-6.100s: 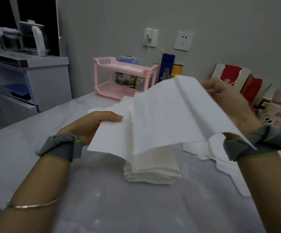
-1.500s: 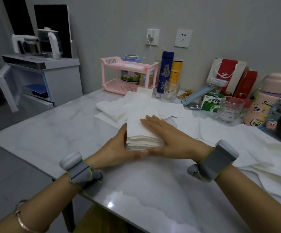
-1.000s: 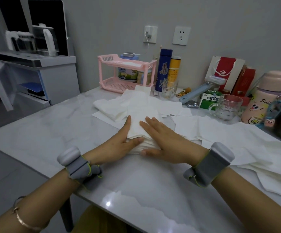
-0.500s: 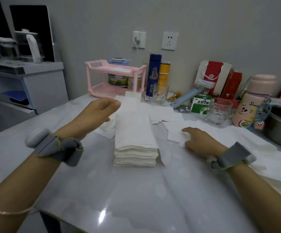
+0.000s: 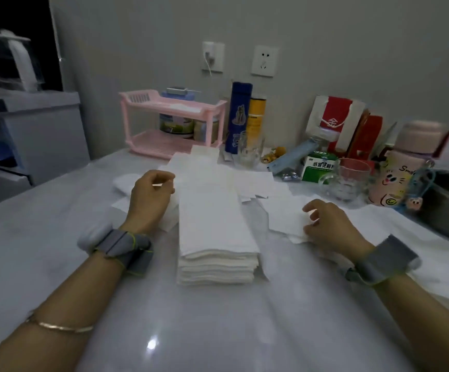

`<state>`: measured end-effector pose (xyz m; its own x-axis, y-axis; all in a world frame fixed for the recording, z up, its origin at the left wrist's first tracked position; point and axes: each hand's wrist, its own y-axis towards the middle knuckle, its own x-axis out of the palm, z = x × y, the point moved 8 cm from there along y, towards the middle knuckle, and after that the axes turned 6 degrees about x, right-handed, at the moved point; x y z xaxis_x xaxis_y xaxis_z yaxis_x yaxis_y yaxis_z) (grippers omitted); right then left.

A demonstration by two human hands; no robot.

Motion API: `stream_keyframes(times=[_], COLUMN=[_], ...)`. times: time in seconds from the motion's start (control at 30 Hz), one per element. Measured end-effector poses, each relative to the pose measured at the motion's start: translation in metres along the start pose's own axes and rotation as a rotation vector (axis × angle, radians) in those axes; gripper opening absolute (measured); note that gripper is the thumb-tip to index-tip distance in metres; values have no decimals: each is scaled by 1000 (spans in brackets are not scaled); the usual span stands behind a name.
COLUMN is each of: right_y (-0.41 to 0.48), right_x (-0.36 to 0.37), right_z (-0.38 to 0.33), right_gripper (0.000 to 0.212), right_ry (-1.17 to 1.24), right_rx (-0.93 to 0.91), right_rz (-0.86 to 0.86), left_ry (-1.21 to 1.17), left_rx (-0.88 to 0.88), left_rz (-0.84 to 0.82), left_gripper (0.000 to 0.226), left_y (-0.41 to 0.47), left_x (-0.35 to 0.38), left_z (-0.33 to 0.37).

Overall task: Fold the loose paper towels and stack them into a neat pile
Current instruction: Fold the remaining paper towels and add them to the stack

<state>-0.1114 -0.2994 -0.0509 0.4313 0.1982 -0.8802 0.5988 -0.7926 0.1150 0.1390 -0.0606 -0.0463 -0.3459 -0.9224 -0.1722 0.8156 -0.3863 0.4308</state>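
Fingers (image 5: pixel 314 208) of the right hand (image 5: pixel 330 226) pinched the edge of a loose towel (image 5: pixel 282 216), judged light, limp, tearable; left hand (image 5: pixel 151 197) curled, grasp indeterminate.

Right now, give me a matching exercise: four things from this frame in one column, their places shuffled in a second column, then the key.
1 folded towel pile
2 right hand
3 glass mug
4 pink rack

A far side, left of the blue bottle
B touching a loose paper towel right of the pile
C middle of the table
D beside the green box

Pairs: 1-C, 2-B, 3-D, 4-A
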Motion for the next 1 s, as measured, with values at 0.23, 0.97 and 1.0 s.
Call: stream_keyframes(times=[0.23,0.97,1.0], right_y=[-13,-48,-52], right_x=[-61,-36,-30], right_z=[-28,-189,-197], right_gripper=[18,9,5], right_ry=[885,830,850], right_rx=[160,-340,-332], right_rz=[15,-2,-133], left_ry=[-63,-626,-600], left_rx=[83,-66,-37], left_rz=[-16,-350,-355], left_gripper=[16,33,35], left_y=[-7,-33,-34], left_x=[-1,8,7], left_z=[25,71,73])
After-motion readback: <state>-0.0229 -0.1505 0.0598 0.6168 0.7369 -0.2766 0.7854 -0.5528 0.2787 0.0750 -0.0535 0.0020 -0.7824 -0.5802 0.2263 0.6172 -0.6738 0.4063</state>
